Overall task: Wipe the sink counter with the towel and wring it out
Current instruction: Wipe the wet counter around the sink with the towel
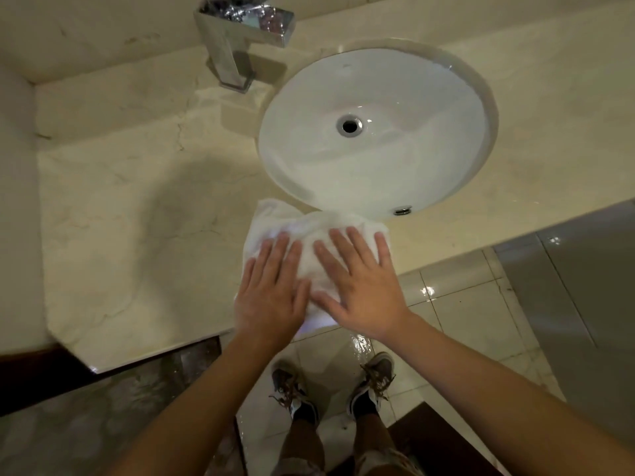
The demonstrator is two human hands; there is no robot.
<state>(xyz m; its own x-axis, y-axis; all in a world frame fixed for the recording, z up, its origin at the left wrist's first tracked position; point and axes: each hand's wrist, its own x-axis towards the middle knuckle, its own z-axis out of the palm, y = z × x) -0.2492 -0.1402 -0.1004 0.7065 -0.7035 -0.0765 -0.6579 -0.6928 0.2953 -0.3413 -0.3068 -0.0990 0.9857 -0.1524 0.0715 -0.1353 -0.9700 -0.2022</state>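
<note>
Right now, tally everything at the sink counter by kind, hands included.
Hands: 2, left hand and right hand, flat on the towel
Towel: 1
Sink basin: 1
Faucet: 1
Counter: 1
Total: 6

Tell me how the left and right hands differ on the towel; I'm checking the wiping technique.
The left hand lies on the towel's left part, while the right hand covers its right part. The right hand's fingers are spread wide; the left hand's lie closer together. The right hand's fingertips reach nearer the sink than the left's. Both press flat, palms down, on the towel at the counter's front edge.
</note>
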